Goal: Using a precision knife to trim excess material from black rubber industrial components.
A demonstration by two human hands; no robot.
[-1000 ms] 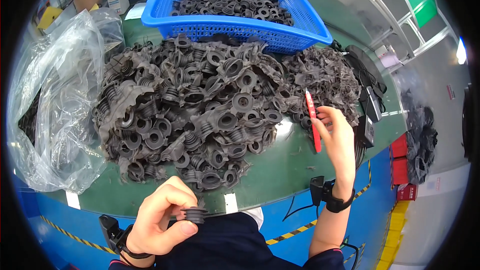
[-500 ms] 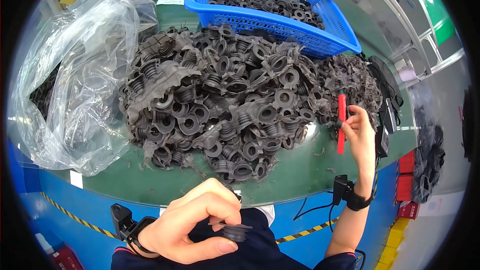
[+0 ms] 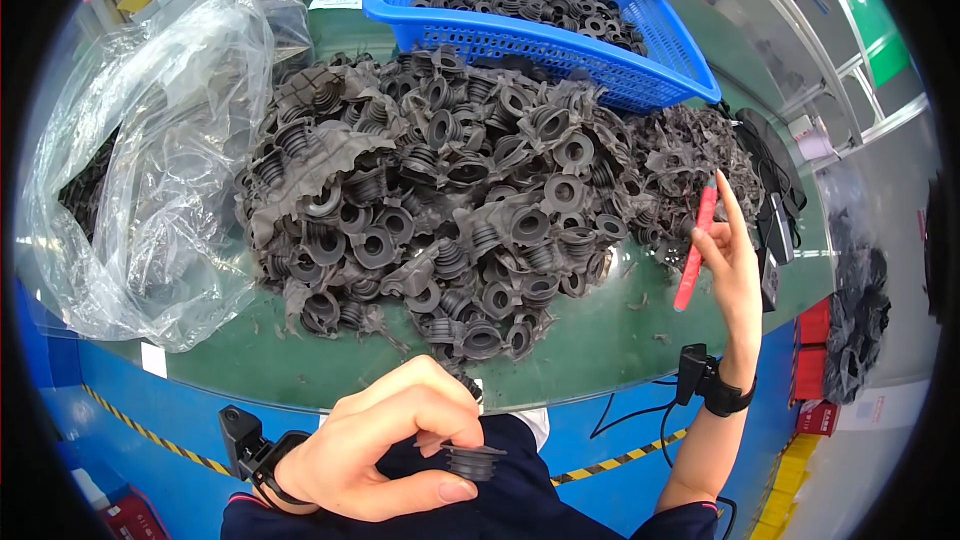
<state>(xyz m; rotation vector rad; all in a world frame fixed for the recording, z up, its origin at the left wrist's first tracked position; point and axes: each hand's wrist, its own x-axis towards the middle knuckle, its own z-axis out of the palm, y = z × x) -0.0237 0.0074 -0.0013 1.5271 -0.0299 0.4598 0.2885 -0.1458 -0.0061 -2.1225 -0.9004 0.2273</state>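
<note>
My left hand (image 3: 385, 455) is low, in front of my lap, and pinches a small black ribbed rubber part (image 3: 472, 461) between thumb and fingers. My right hand (image 3: 735, 265) is raised over the right side of the green table (image 3: 600, 340), holding a slim red tool (image 3: 694, 245) upright. A big heap of black rubber boots still joined by flash (image 3: 450, 200) covers the middle of the table. Behind it stands a blue plastic basket (image 3: 540, 35) with several separated black parts inside.
A large crumpled clear plastic bag (image 3: 150, 160) lies on the table's left. More black rubber scrap (image 3: 700, 155) sits at the heap's right, near a dark device (image 3: 775, 230). Both wrists wear black strapped devices. Red boxes (image 3: 812, 350) and dark bags stand on the floor at right.
My left hand has come lower and nearer with the rubber part. My right hand with the red tool has stayed near the heap's right side. The view has tilted down slightly.
</note>
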